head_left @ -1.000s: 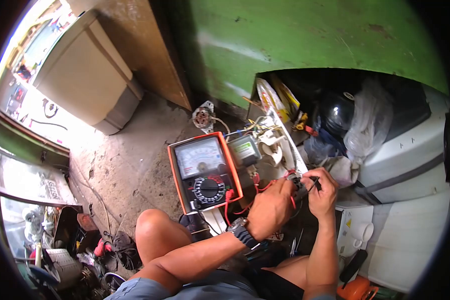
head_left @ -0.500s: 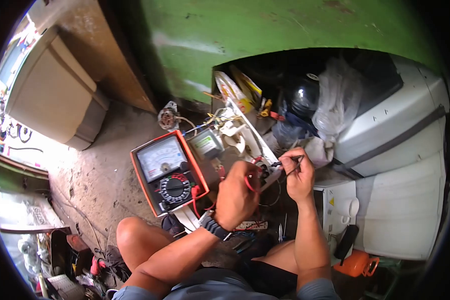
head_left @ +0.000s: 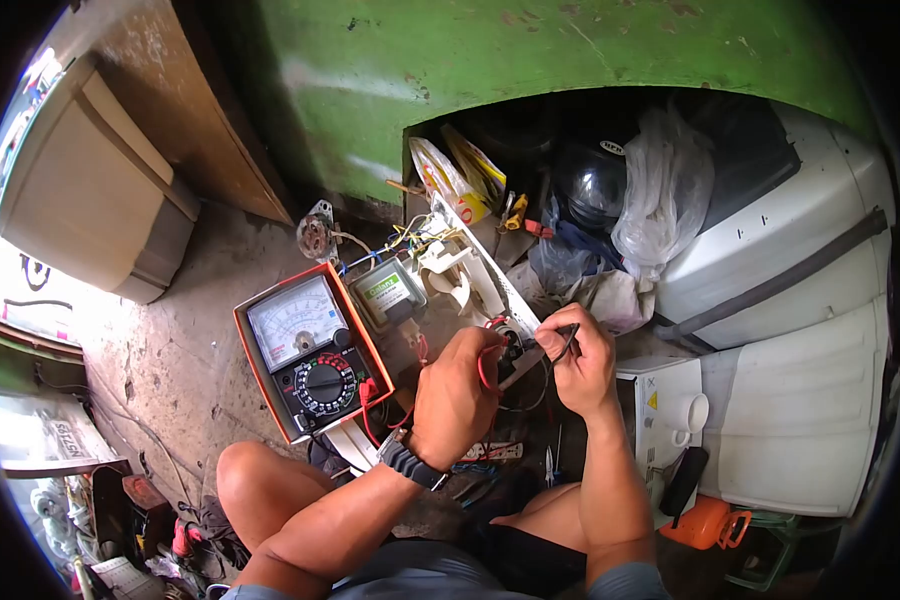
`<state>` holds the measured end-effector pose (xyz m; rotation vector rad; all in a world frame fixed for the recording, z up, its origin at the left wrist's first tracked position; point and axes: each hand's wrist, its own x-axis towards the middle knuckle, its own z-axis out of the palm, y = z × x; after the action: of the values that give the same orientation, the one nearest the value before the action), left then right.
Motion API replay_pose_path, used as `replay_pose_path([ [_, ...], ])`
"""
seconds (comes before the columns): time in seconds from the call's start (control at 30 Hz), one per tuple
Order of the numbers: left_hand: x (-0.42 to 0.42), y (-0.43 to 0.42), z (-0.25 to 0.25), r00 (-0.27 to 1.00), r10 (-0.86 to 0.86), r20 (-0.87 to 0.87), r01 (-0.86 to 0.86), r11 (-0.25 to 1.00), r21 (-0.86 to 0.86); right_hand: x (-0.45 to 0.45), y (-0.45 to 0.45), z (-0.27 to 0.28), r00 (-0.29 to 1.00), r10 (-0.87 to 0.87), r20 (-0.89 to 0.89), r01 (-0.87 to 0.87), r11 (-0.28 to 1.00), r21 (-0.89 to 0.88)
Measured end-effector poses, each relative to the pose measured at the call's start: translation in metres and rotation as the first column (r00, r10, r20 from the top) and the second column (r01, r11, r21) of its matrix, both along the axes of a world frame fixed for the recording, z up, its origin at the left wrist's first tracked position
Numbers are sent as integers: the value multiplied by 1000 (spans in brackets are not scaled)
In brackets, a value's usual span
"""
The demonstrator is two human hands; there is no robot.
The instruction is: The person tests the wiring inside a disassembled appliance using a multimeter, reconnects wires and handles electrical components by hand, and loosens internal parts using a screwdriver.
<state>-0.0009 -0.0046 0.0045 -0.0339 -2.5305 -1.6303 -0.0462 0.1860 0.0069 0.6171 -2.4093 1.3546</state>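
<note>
Wall: green, scuffed, along the far side
Floor: grey, stained concrete
Panel: brown, far left
Light: bright daylight from the left

I wear a chunky black watch just behind my left hand, its strap ridged and its case edged in grey. My shirt is plain blue-grey, with short sleeves that leave my forearms bare. Below it I have on black shorts, and my left knee is uncovered.
</note>
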Motion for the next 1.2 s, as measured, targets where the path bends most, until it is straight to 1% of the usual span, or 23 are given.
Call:
replay_pose_path([
  [0.13,0,1,2,1000,-20,12,20,999,-31,-1,-2,1,1000,22,-16,-21,1000,15],
  [0.23,2,1,4,1000,-23,10,24,998,-63,-1,-2,1,999,29,13,-30,999,24],
  [0.33,2,2,-2,1000,-27,6,27,998,-62,-3,-4,2,999,52,-6,-51,997,55],
  [0.43,2,3,-2,1000,-18,20,20,997,-80,-3,-6,6,999,52,11,-53,996,76],
  [0.5,2,3,-2,1000,-24,9,25,998,-51,-3,-6,6,997,68,22,-69,995,68],
  [0.53,2,-5,-8,1000,-6,-9,6,998,-63,-8,-14,2,995,98,8,-98,991,87],
  [0.57,2,2,-13,999,-26,-27,25,998,-49,-5,-7,3,996,90,-5,-88,988,131],
  [0.63,3,2,-8,999,-50,8,50,996,-80,-2,-9,7,996,68,64,-75,991,111],
  [0.77,3,0,-3,995,-84,49,89,990,-106,-3,-8,6,996,77,44,-83,988,132],
  [0.87,3,0,-5,996,-87,31,90,991,-103,-3,-8,6,996,88,28,-92,984,153],
  [1.07,3,1,-7,996,-78,34,81,992,-92,-3,-6,4,996,89,4,-89,986,141],
  [1.2,3,1,-6,995,-88,46,92,991,-96,-2,-7,5,996,83,29,-86,986,140],
])
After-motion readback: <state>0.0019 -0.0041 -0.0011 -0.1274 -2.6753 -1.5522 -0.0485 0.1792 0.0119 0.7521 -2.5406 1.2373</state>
